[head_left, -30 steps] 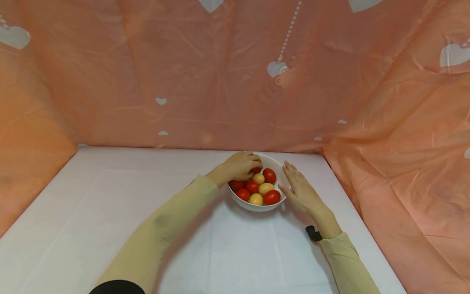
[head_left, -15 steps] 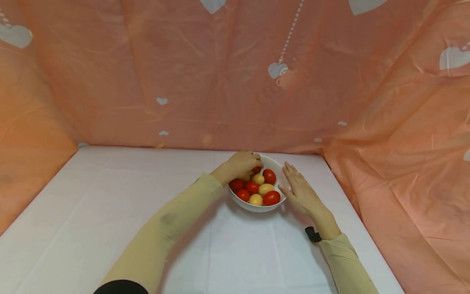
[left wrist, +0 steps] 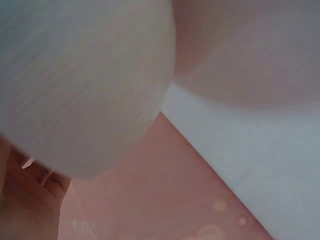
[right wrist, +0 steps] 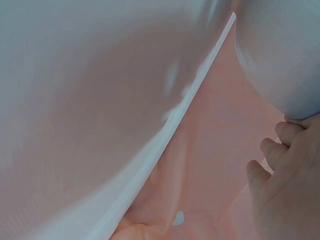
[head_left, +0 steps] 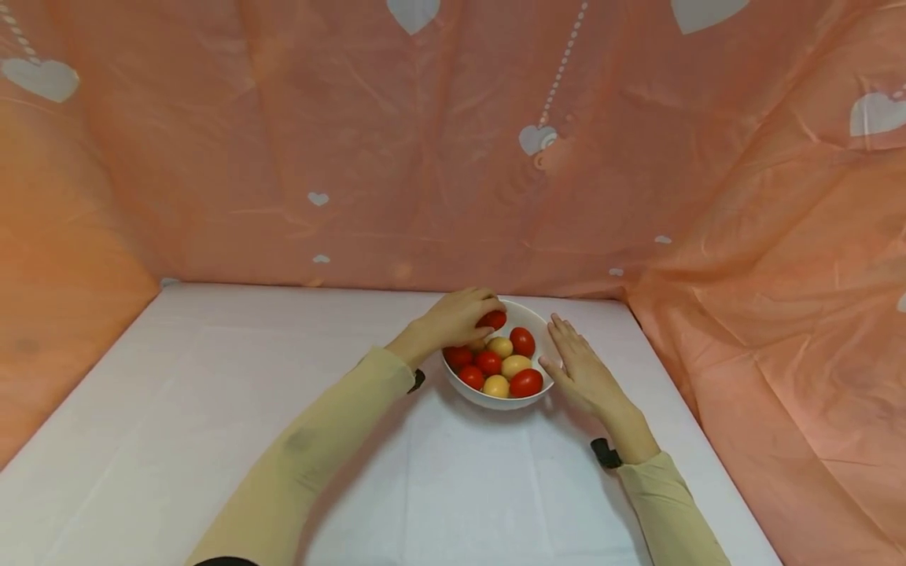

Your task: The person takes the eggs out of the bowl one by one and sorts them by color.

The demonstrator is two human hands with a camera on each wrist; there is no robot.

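Note:
A white bowl stands toward the back of the table, with several glossy red oval tomatoes and pale yellow egg-shaped ones inside. My left hand reaches over the bowl's left rim and holds a red tomato between thumb and fingers, above the others. Against the bowl's right side my right hand rests with straight fingers. The left wrist view has the bowl's outer wall large, hiding part of the hand. In the right wrist view, the fingertips are right at the bowl's underside.
A white cloth covers the table. Behind it and to the right hangs an orange-pink curtain with white hearts, close to the bowl's far side. A black band sits on the right wrist.
My left hand has lifted slightly with the red tomato, which now shows more fully. The right hand stays at the bowl's side. The head view has shifted a little.

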